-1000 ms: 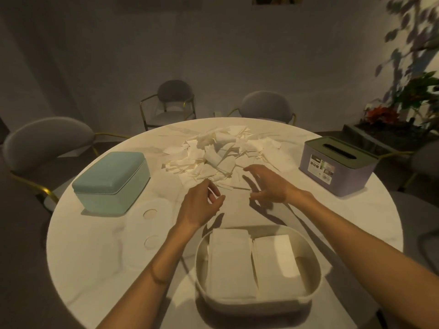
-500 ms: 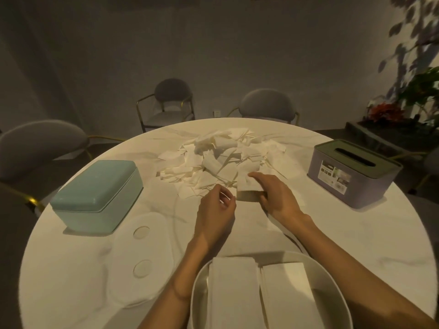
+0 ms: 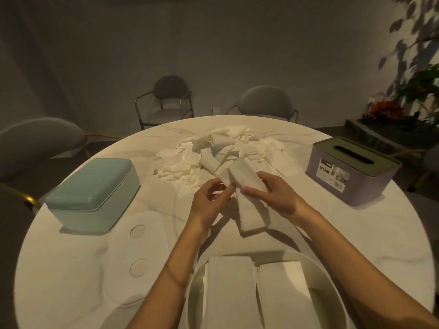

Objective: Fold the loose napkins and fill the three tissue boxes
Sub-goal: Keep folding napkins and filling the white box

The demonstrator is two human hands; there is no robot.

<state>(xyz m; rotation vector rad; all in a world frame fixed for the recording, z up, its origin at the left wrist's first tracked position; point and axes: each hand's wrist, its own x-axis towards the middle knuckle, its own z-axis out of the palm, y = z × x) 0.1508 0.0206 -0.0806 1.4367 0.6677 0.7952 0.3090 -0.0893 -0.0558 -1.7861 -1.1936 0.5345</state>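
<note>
A heap of loose white napkins (image 3: pixel 221 150) lies at the far middle of the round white table (image 3: pixel 356 233). Both hands hold one long napkin (image 3: pixel 251 210) above the table, in front of the heap. My left hand (image 3: pixel 209 205) pinches its left edge, and my right hand (image 3: pixel 273 195) grips its upper part with fingers curled over it; the lower end hangs down. Closest to me stands an open white box (image 3: pixel 316 269) with two stacks of folded napkins inside. A teal box (image 3: pixel 95 193) with its lid on sits at the left. A purple box (image 3: pixel 351 172) with a slotted dark lid sits at the right.
A white oval lid (image 3: pixel 140 255) lies flat on the table left of the open box. Grey chairs (image 3: pixel 266 100) stand round the table's far and left sides. A planter with red flowers (image 3: pixel 389 112) is at the far right.
Both hands reached to the heap, took up one napkin and lifted it toward me; it now hangs between them. The camera has moved closer over the table.
</note>
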